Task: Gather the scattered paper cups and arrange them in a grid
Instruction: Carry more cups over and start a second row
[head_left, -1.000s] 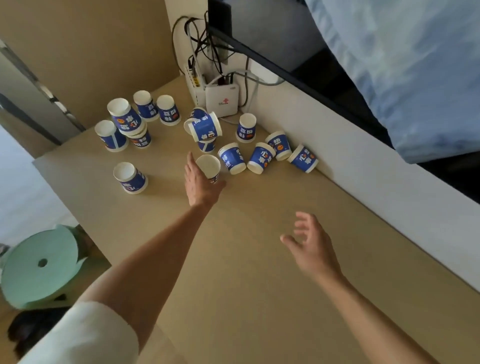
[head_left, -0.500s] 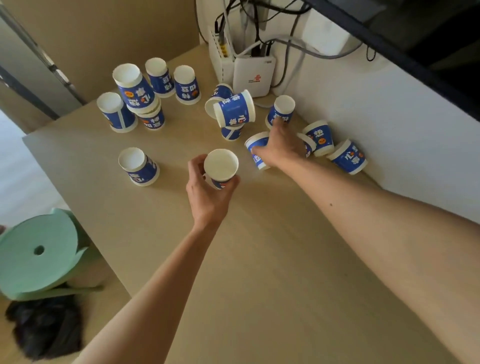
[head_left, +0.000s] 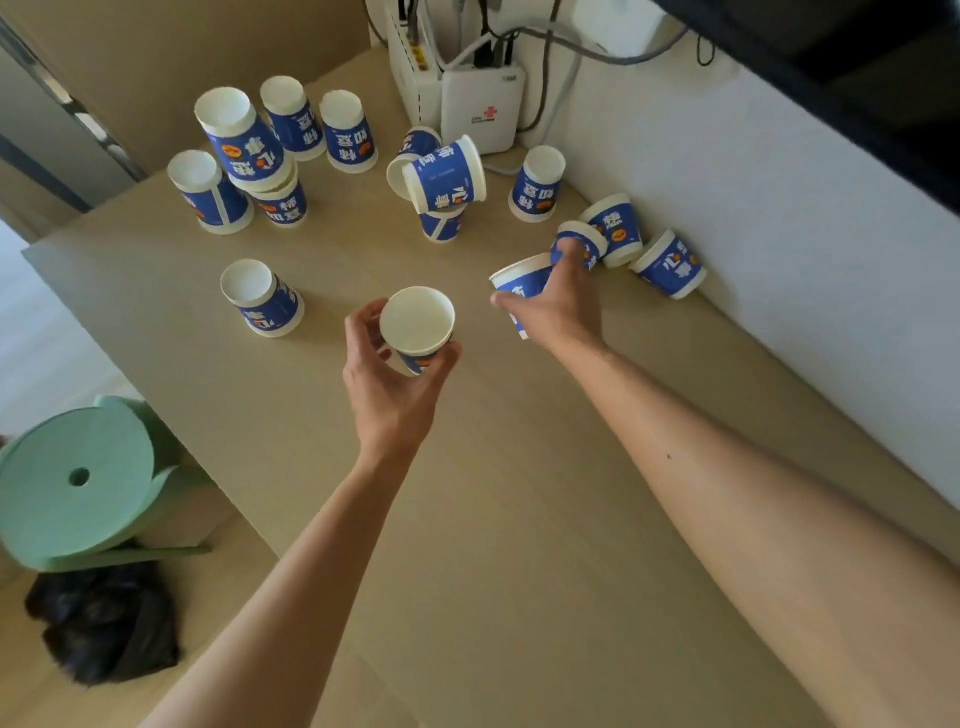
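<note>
Fifteen cups in all, and two are in hand. Left hand (head_left: 387, 384) curls thumb and fingers round the left cup (head_left: 415, 325) over the middle of the table (head_left: 493, 519), mouth up at the camera, axis near upright. Right hand (head_left: 558, 306) grips the right cup (head_left: 519, 288) nearer the wall (head_left: 753, 234), thumb on its near side, rim tipped up and leftward, axis slanted. Thirteen more sit at the table's far end: most base-up, two perched on others, a few on their sides, and a lone cup (head_left: 260, 299) base-up, left of the left hand.
</note>
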